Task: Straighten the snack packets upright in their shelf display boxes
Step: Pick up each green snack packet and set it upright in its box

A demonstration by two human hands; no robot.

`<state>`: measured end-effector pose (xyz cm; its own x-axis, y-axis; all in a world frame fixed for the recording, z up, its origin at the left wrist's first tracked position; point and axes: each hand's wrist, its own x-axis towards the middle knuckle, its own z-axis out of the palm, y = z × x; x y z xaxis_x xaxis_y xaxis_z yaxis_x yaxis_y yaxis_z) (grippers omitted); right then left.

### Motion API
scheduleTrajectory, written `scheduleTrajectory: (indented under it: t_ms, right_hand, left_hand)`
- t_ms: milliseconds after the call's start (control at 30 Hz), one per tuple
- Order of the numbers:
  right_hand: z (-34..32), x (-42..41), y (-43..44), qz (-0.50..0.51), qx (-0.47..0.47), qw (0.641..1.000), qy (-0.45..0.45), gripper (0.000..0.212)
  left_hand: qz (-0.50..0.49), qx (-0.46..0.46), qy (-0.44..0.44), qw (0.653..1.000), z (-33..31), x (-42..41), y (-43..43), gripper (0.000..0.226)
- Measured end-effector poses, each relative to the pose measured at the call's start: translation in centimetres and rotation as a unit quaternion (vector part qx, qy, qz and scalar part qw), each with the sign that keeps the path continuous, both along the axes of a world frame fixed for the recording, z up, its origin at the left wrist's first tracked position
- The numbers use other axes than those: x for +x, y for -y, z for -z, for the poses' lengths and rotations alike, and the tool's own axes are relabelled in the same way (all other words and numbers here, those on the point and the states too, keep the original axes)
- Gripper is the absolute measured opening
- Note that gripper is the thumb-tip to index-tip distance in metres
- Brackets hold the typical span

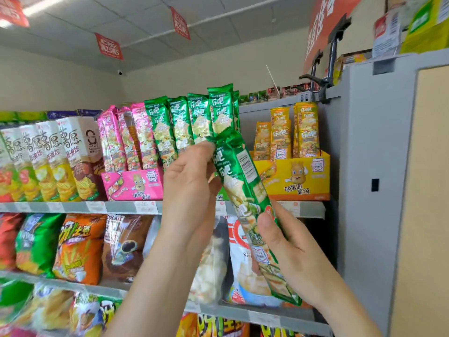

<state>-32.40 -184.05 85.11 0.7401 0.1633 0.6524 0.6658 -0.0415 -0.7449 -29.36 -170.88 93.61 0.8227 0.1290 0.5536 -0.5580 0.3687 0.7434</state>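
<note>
A long green snack packet (245, 190) is held tilted in front of the shelf, top leaning left. My right hand (284, 249) grips its lower half, thumb across the front. My left hand (189, 181) pinches its crimped top edge with the fingertips. Behind it, several green packets (189, 122) stand in a row, leaning slightly left; their display box is mostly hidden by my hands. To the left, pink packets (126, 137) stand in a pink display box (132, 184). At the right, yellow packets (291, 132) stand in a yellow display box (298, 177).
Tall crisp cartons (56, 161) fill the shelf's left end. The grey shelf edge (73, 206) carries price tags. Below hang large crisp bags (80, 246). A grey upright panel (374, 166) closes the shelf on the right. Red signs (108, 46) hang from the ceiling.
</note>
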Motion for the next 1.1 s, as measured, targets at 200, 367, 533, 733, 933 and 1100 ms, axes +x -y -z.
scheduleTrajectory:
  t_ms: [200, 367, 533, 733, 933, 1100]
  right_hand:
    - [0.8, -0.7, 0.1, 0.054, 0.002, 0.998, -0.023, 0.051]
    - [1.0, -1.0, -0.3, 0.162, -0.101, 0.981, 0.032, 0.043]
    - [1.5, -1.2, -0.5, 0.120, -0.087, 0.989, 0.026, 0.039]
    - [2.9, -1.8, -0.5, -0.016, -0.038, 0.998, -0.043, 0.042]
    - [2.7, -2.4, -1.2, 0.027, 0.036, 0.999, 0.002, 0.034]
    - [2.9, -2.6, -1.8, 0.083, 0.068, 0.994, 0.008, 0.042]
  left_hand:
    - [-0.013, 0.108, 0.063, 0.992, 0.0, -0.6, -1.6, 0.017]
    - [-0.116, 0.242, 0.177, 0.947, -0.2, -1.3, -2.0, 0.016]
    - [-0.103, 0.163, 0.134, 0.972, 0.3, -1.4, -1.8, 0.016]
    - [-0.028, 0.059, 0.059, 0.996, 0.1, -0.7, -2.5, 0.027]
    - [0.047, -0.045, 0.042, 0.997, 0.0, -0.6, -2.0, 0.037]
    - [0.069, -0.037, 0.039, 0.996, 0.2, -0.4, -1.5, 0.052]
